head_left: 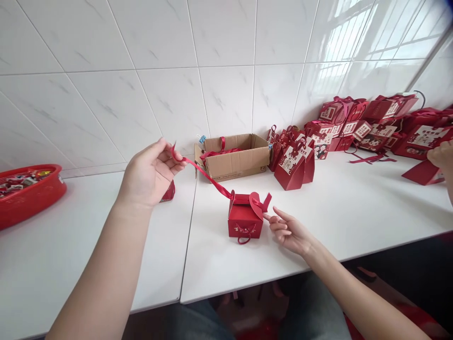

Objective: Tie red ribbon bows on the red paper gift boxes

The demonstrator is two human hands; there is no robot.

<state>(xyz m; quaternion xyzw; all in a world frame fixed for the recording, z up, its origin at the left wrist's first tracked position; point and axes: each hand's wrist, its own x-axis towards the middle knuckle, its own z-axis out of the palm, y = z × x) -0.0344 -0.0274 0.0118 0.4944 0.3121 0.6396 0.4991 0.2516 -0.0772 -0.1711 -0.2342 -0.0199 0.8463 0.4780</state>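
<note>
While the small red box (245,221) stands upright on the white surface (339,212), just below the middle of the frame, its red ribbon (208,177) runs up and leftward to the left hand (145,172). There the fingers pinch the ribbon near its end, well apart from the box itself. The right hand (290,233) has its thumb and forefinger spread and its other fingers curled; the forefinger's tip is at the box's right side, though whether it touches cannot be told. Below the box, bare surface runs to the front edge at the bottom of the frame, and a seam crosses to its left. Behind it sits a cardboard carton (240,164), with red gift bags (292,165) at its right. The left forearm rises steeply from the lower left, palm turned inward; the right one slants in low from the lower right.
</note>
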